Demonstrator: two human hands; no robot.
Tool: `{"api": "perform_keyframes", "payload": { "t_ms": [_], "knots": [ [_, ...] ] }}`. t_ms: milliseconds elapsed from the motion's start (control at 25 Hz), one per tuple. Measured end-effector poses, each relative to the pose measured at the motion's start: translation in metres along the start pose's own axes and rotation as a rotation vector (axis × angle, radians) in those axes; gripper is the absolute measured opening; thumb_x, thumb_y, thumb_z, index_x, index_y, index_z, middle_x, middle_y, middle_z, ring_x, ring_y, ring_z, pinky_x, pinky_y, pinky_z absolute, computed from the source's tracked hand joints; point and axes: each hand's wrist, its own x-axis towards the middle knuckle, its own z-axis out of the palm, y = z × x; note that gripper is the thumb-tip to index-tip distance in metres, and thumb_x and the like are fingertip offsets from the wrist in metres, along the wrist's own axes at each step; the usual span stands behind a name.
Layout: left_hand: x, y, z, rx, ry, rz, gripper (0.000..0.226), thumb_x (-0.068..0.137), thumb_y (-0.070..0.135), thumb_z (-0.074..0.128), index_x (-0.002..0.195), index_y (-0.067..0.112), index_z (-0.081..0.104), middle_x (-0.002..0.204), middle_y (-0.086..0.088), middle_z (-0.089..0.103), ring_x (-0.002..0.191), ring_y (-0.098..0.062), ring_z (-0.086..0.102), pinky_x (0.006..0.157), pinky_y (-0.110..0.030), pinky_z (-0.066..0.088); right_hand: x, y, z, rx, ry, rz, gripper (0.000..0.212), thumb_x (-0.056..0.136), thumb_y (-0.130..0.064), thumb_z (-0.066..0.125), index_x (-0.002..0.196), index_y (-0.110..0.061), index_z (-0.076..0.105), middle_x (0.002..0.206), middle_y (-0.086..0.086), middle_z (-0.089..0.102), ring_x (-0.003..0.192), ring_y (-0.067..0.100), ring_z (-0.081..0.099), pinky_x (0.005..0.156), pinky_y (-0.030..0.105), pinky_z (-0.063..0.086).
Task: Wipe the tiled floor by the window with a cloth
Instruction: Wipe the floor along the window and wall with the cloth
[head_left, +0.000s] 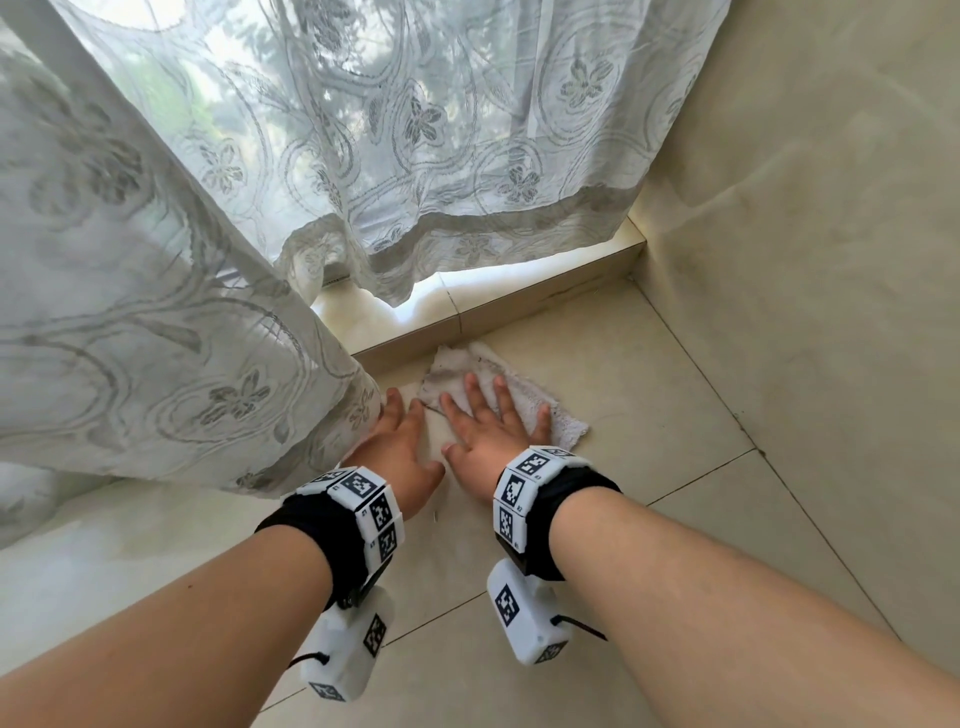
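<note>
A crumpled white cloth (535, 400) lies on the beige tiled floor (623, 395), just in front of the low tiled step under the window. My right hand (488, 426) presses flat on the cloth with its fingers spread. My left hand (400, 452) rests flat on the floor beside it, its fingertips against the hem of the lace curtain (156, 338). Both wrists carry black bands with white marker blocks.
The lace curtain hangs over the window and bunches onto the floor at the left. The tiled step (519, 306) runs along the window base. A beige wall (805, 312) closes the right side, meeting the step in a corner. Open floor tiles extend toward me.
</note>
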Motion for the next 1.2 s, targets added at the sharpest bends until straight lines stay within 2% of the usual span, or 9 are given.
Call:
{"api": "perform_keyframes", "payload": {
  "t_ms": [200, 440, 800, 1200],
  "knots": [
    [-0.005, -0.01, 0.001, 0.022, -0.02, -0.041, 0.101, 0.084, 0.053, 0.064, 0.157, 0.027, -0.001, 0.162, 0.001, -0.019, 0.151, -0.023, 0.002, 0.119, -0.032, 0.013, -0.003, -0.005, 0.002, -0.019, -0.013, -0.03, 0.061, 0.101, -0.042, 0.028, 0.15, -0.045, -0.008, 0.156, -0.016, -0.029, 0.142, 0.014, -0.033, 0.107, 0.063, -0.018],
    [-0.004, -0.008, 0.003, 0.126, -0.046, -0.05, 0.122, 0.073, 0.065, 0.072, 0.156, 0.028, -0.01, 0.161, 0.0, -0.024, 0.151, -0.024, 0.0, 0.12, -0.036, 0.012, -0.006, 0.011, 0.002, 0.001, 0.046, 0.028, 0.059, 0.102, -0.042, 0.024, 0.149, -0.048, -0.011, 0.154, -0.018, -0.031, 0.141, 0.013, -0.033, 0.108, 0.058, -0.02],
    [-0.006, -0.02, 0.006, 0.179, -0.051, -0.108, 0.124, 0.071, 0.067, 0.072, 0.156, 0.025, -0.009, 0.161, -0.005, -0.023, 0.151, -0.029, 0.0, 0.121, -0.04, 0.012, -0.002, 0.051, 0.004, 0.108, 0.093, 0.209, 0.06, 0.101, -0.048, 0.024, 0.147, -0.051, -0.014, 0.153, -0.019, -0.033, 0.141, 0.012, -0.033, 0.111, 0.059, -0.017],
    [-0.005, -0.014, 0.0, 0.125, -0.069, -0.224, 0.122, 0.075, 0.061, 0.074, 0.156, 0.022, -0.009, 0.16, -0.003, -0.026, 0.15, -0.025, -0.014, 0.12, -0.05, 0.014, 0.004, 0.07, -0.006, 0.177, 0.116, 0.305, 0.059, 0.102, -0.049, 0.027, 0.148, -0.051, -0.01, 0.155, -0.018, -0.029, 0.143, 0.012, -0.03, 0.112, 0.059, -0.012]
  ]
}}
